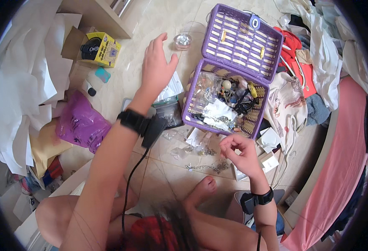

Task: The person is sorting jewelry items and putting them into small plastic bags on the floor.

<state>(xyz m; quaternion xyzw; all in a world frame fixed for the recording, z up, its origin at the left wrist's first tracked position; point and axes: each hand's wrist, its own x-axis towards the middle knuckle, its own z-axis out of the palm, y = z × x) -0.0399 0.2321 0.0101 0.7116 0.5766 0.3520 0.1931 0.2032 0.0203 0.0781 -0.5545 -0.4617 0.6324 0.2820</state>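
My left hand (159,64) reaches forward over the tiled floor with its fingers apart, holding nothing; a clear faceted container (183,41) lies just right of its fingertips. My right hand (240,153) is curled near the front edge of an open purple woven basket (187,94); whether something small is between its thumb and fingers cannot be told. Inside the basket are clear plastic bags, white paper (220,110), beads and other jewelry. Metal chains (207,166) and small clear bags (184,152) lie on the floor left of my right hand. Below my left hand sits a zip bag (168,109) of small items.
At left are a yellow box (110,51) with a black object inside, a teal item (102,74), a purple plastic bag (83,122) and white papers (27,69). Clothes (286,103) are piled at right, beside a pink cloth (337,141). My bare foot (206,188) rests below the chains.
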